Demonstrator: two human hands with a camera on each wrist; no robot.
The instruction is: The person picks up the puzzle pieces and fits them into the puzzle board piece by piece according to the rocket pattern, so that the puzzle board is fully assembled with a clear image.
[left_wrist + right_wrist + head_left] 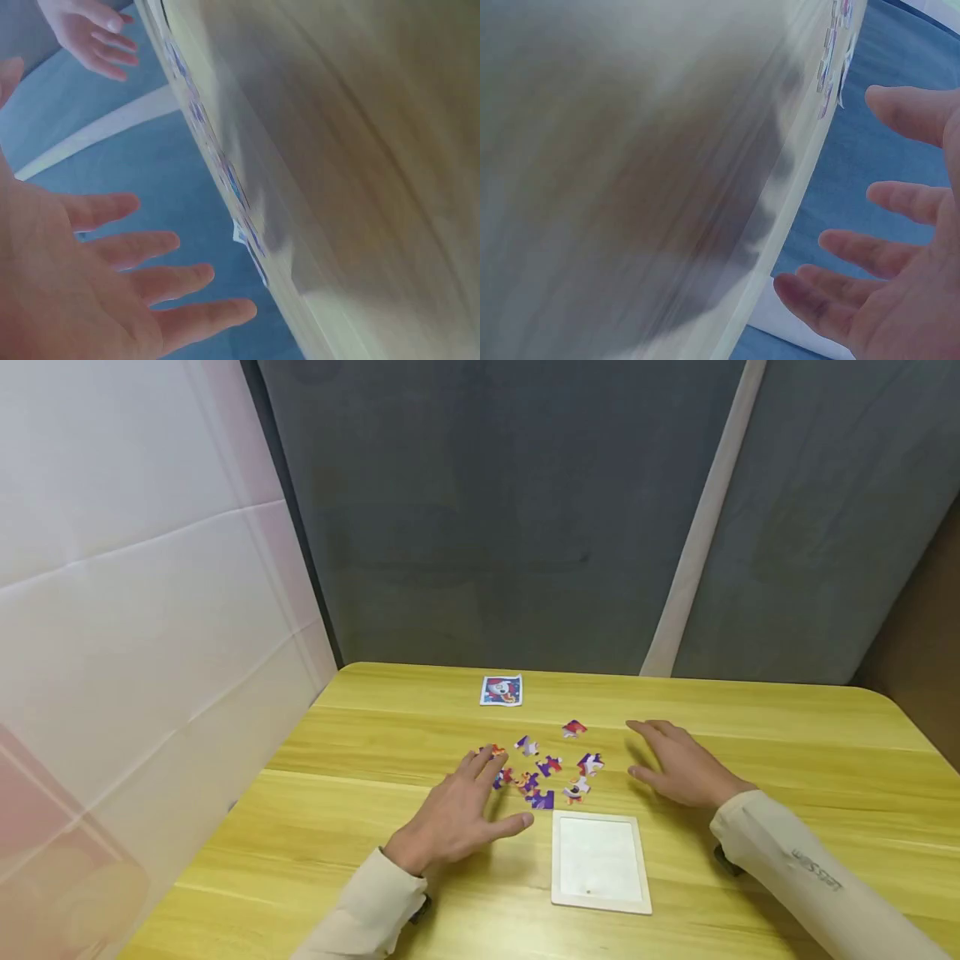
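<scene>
The left hand and right hand lie flat with fingers spread, holding nothing. The puzzle pieces sit on the table between the fingertips.

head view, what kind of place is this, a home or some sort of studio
Probably a makeshift recording booth, not a lived-in room: grey fabric panels and a white sheet close in a bare wooden table holding only puzzle pieces and a tray.

A makeshift recording booth is suggested rather than a lived-in room. A yellow wooden table is enclosed by grey padded panels and a white sheet.
</scene>
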